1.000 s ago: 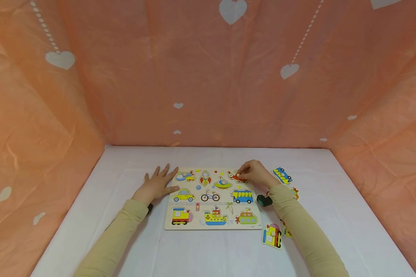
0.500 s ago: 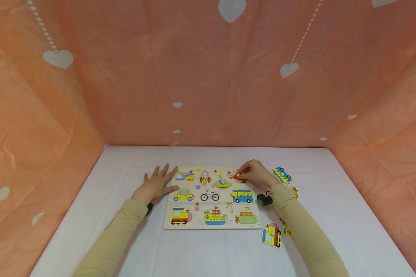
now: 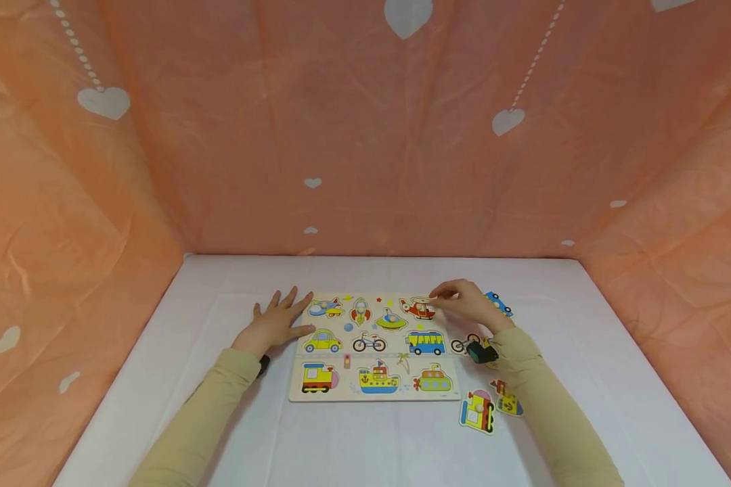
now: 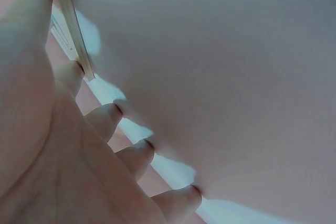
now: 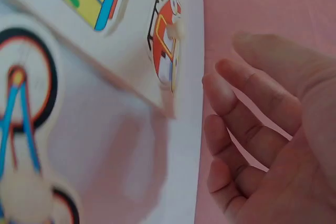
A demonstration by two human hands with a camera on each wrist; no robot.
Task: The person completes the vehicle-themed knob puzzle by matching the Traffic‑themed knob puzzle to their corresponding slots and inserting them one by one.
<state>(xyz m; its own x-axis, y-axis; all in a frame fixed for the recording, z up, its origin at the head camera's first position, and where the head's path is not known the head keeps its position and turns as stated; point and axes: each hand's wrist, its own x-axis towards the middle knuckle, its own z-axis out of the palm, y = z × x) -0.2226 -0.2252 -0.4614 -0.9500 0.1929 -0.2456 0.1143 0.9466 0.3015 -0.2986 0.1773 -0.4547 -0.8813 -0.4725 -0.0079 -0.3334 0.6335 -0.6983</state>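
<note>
A wooden vehicle puzzle board (image 3: 346, 394) lies flat on the white-covered table. My left hand (image 3: 271, 331) rests spread at the board's upper left, thumb and index fingertip on its edge; in the left wrist view the other fingertips touch the tablecloth. The red helicopter piece (image 3: 419, 309) sits in the board's upper right corner, its knob (image 5: 176, 29) bare in the right wrist view. Just right of that piece hovers my right hand (image 3: 468, 304), holding nothing, fingers loosely bent and thumb apart from them. Plane (image 3: 325, 308), rocket (image 3: 361, 312) and saucer (image 3: 391, 320) fill the top row's left.
Right of the board lie loose pieces: a bus (image 3: 499, 304) partly behind the right hand, a bicycle (image 3: 461, 344) partly under the wrist camera (image 3: 482, 352), a train (image 3: 478, 411) and a ship (image 3: 509, 402). Pink heart-patterned cloth (image 3: 365, 135) walls the table's back and sides.
My right hand has let go of the helicopter piece and moved right and slightly up. The helicopter stays on the board. My left hand has stayed put.
</note>
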